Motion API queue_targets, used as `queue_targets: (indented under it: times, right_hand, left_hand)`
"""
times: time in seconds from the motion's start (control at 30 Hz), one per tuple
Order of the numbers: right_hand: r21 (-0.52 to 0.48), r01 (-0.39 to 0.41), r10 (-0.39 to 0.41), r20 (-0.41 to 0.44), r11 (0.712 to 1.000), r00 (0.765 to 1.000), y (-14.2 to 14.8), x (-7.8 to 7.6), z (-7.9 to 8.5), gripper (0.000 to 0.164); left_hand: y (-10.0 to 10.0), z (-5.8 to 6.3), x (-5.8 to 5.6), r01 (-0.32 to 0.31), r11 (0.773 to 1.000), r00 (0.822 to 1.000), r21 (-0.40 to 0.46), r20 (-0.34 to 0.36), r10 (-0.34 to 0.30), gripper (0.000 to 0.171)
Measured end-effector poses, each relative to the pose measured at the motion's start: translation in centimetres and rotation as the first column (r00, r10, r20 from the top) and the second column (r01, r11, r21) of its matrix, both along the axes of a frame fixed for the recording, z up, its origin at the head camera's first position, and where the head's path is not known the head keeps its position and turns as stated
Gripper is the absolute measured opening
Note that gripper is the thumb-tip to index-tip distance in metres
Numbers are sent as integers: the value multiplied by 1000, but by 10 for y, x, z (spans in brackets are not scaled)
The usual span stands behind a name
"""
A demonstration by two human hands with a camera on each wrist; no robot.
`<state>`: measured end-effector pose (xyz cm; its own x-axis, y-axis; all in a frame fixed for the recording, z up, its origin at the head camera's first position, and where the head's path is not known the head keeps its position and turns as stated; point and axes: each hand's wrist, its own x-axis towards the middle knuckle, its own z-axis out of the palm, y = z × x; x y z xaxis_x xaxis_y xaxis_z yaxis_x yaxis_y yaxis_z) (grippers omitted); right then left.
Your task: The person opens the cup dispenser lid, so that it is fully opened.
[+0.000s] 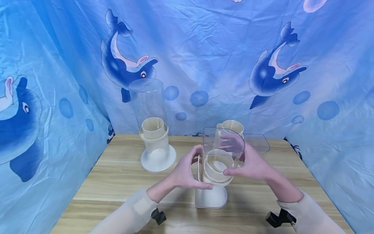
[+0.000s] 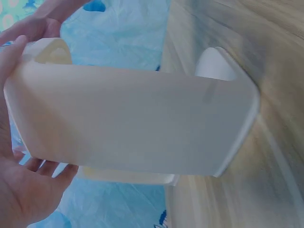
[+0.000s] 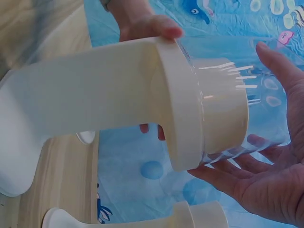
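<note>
In the head view, a cream plastic stand with a flat-sided base stands upright at the front middle of the table. Its open top ring carries a clear plastic cover with one flat side. My left hand grips the stand's upper rim from the left, thumb in front; in the left wrist view the fingers curl round the edge of the stand. My right hand holds the clear cover from the right, and the right wrist view shows thumb and fingers on opposite sides of the cover.
A second cream stand, round-based, stands at the back left with a tall clear tube on it. Behind my right hand is a third cream stand, partly hidden, beside a clear panel. A blue dolphin-print curtain surrounds the wooden table.
</note>
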<state>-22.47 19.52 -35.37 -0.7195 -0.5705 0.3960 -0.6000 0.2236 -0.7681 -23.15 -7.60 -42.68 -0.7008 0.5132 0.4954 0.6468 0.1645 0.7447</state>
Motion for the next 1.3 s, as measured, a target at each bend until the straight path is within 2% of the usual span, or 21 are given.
queue_targets:
  times: [0.13,0.37,0.63,0.8,0.93,1.07,1.2,1.3]
  right_hand:
    - [-7,-2,2,-9,1000,1000,-2,2,-1,101]
    - [-32,-27,27,-1,999,1000,-5,5,3,97]
    - [-5,16,-16,-11,1000,1000,-5,8,7,96]
    - [10,57,-57,-35,998,998,-5,8,5,99]
    - [8,103,-102,-83,995,991,-8,7,3,110]
    - [-17,129,-130,-126,991,983,-13,5,2,112]
    - [-57,107,-114,-151,993,982,-15,2,1,106]
    - [-86,81,-95,-177,993,980,-16,-1,-2,103]
  left_hand:
    - [2,2,-1,-5,1000,1000,-20,-16,5,102]
    - [2,3,-1,-22,999,1000,-41,9,22,96]
    - [3,5,-4,-16,998,1000,-53,8,16,91]
    - [3,6,-5,-16,999,1000,-48,-14,15,94]
    - [4,5,-6,-13,999,999,-30,-39,12,87]
    - [4,3,-6,-19,1000,998,-10,-66,18,86]
    - [3,1,-5,-26,1000,994,-9,-102,25,90]
    - [4,1,-5,-23,1000,990,-14,-136,21,86]
